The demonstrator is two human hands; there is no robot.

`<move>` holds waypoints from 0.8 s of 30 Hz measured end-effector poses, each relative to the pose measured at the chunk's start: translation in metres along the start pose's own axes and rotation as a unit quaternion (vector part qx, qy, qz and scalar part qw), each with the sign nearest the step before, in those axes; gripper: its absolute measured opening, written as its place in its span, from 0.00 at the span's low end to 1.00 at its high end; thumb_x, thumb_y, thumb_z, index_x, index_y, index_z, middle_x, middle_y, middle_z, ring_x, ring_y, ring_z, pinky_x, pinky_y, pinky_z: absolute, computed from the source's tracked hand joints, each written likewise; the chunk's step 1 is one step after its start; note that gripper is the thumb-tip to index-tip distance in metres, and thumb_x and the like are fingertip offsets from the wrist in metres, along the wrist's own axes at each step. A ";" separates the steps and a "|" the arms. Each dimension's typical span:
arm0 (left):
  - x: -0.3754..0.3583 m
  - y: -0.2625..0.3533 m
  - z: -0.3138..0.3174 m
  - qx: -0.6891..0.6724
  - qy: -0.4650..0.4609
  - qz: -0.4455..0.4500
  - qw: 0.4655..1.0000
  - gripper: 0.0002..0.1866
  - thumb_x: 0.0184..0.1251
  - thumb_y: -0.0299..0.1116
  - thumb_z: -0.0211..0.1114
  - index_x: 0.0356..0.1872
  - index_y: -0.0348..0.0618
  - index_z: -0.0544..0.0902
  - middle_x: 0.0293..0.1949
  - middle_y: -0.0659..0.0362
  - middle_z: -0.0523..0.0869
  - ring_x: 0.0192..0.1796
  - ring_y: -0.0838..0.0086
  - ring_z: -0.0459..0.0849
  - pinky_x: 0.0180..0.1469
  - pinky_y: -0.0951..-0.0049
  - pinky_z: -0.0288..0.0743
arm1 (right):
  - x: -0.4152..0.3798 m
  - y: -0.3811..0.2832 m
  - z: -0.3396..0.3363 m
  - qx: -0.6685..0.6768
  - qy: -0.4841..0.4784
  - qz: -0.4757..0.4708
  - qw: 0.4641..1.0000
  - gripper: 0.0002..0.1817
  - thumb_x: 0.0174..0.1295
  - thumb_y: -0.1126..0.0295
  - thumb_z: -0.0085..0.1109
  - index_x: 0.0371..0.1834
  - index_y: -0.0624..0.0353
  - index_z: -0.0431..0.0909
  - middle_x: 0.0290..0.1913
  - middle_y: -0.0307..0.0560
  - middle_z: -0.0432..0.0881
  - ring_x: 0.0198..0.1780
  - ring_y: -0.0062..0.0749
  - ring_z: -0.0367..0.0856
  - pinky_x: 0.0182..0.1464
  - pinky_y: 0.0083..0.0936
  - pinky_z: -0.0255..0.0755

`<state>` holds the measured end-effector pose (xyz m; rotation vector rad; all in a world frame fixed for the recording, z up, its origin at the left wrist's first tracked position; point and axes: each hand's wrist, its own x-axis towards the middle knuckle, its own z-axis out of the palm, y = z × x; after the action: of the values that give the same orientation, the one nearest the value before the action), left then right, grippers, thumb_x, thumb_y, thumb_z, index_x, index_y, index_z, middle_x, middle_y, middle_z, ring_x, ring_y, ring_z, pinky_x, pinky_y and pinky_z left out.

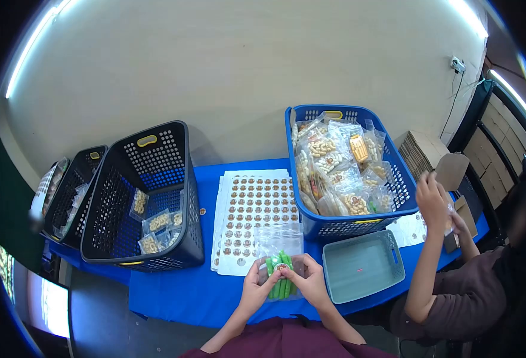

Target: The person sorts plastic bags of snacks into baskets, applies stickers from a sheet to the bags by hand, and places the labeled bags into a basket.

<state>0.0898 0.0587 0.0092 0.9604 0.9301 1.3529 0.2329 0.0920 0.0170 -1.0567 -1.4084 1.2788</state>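
Observation:
A clear zip bag (279, 238) of green stick-shaped pieces is held upright in front of me, at the table's front edge. My left hand (259, 291) grips its left side and my right hand (312, 285) its right side. Both thumbs press on a small round sticker (281, 268) at the middle of the bag. Just behind the bag lie sheets of round brown stickers (257, 206), with part of the top sheet peeled bare near the front. The bag's lower back and the fingers behind it are hidden.
A blue basket (358, 225) heaped with packed bags stands behind right, with a grey-green tray (364, 271) before it. At left, a black basket (155, 143) holds several bags. Another person's hands (433, 200) work at the right, near cardboard (424, 152).

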 end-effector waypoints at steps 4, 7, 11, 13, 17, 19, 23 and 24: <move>0.000 0.012 -0.002 0.018 -0.041 -0.043 0.998 0.24 0.63 0.26 0.57 0.58 0.34 0.60 0.45 0.52 0.79 0.48 0.75 0.77 0.49 0.76 0.72 | -0.001 0.000 -0.004 0.150 -0.018 0.049 0.987 0.08 0.56 0.73 0.60 0.36 0.67 0.76 0.38 0.39 0.75 0.40 0.18 0.73 0.42 0.16 0.67; 0.000 0.009 -0.011 0.002 -0.067 -0.060 0.996 0.24 0.63 0.26 0.57 0.58 0.35 0.60 0.46 0.52 0.78 0.49 0.75 0.77 0.50 0.76 0.72 | 0.001 0.008 -0.011 0.205 -0.035 0.069 0.976 0.08 0.59 0.71 0.57 0.36 0.66 0.77 0.38 0.39 0.75 0.39 0.17 0.73 0.41 0.15 0.67; -0.004 0.006 -0.003 0.007 -0.041 -0.021 0.999 0.26 0.60 0.25 0.60 0.58 0.37 0.61 0.49 0.52 0.76 0.49 0.74 0.77 0.52 0.73 0.70 | -0.001 -0.004 -0.008 0.171 -0.037 0.045 0.984 0.11 0.56 0.70 0.61 0.38 0.65 0.75 0.38 0.39 0.75 0.40 0.18 0.74 0.41 0.16 0.68; -0.006 0.009 0.000 0.107 -0.044 0.028 0.993 0.26 0.58 0.25 0.62 0.58 0.37 0.62 0.50 0.52 0.76 0.49 0.74 0.76 0.52 0.73 0.71 | -0.003 -0.007 -0.003 0.106 -0.020 0.007 0.994 0.13 0.52 0.71 0.64 0.37 0.65 0.75 0.36 0.38 0.75 0.39 0.18 0.74 0.40 0.16 0.67; -0.008 0.015 0.006 0.103 -0.051 -0.027 0.993 0.28 0.57 0.25 0.64 0.57 0.34 0.63 0.49 0.52 0.76 0.50 0.74 0.76 0.51 0.73 0.72 | -0.007 -0.011 0.002 0.015 0.050 -0.060 0.997 0.12 0.46 0.73 0.68 0.31 0.64 0.77 0.32 0.38 0.73 0.35 0.18 0.73 0.36 0.16 0.66; -0.008 0.013 0.003 0.099 -0.062 -0.043 0.992 0.28 0.57 0.25 0.64 0.57 0.32 0.62 0.49 0.52 0.76 0.50 0.74 0.77 0.50 0.74 0.73 | -0.009 -0.006 0.003 0.046 0.067 -0.056 0.995 0.09 0.47 0.74 0.67 0.28 0.64 0.76 0.30 0.38 0.72 0.33 0.18 0.73 0.34 0.15 0.66; -0.009 0.017 0.005 0.089 -0.066 -0.048 0.993 0.27 0.57 0.25 0.64 0.57 0.32 0.63 0.48 0.52 0.77 0.49 0.74 0.77 0.50 0.75 0.73 | -0.012 -0.002 0.005 0.236 0.049 0.037 0.970 0.07 0.50 0.74 0.65 0.26 0.62 0.75 0.30 0.37 0.74 0.32 0.16 0.73 0.34 0.15 0.65; -0.008 0.014 0.003 0.087 -0.065 -0.045 0.993 0.27 0.57 0.25 0.64 0.57 0.33 0.64 0.47 0.52 0.78 0.48 0.75 0.78 0.49 0.76 0.73 | -0.013 0.000 0.005 0.256 0.043 0.058 0.964 0.07 0.51 0.74 0.65 0.27 0.62 0.75 0.31 0.38 0.75 0.32 0.16 0.73 0.34 0.15 0.65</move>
<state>0.0880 0.0501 0.0237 1.1125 0.9907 1.1328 0.2308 0.0785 0.0154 -0.8307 -0.8851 1.5550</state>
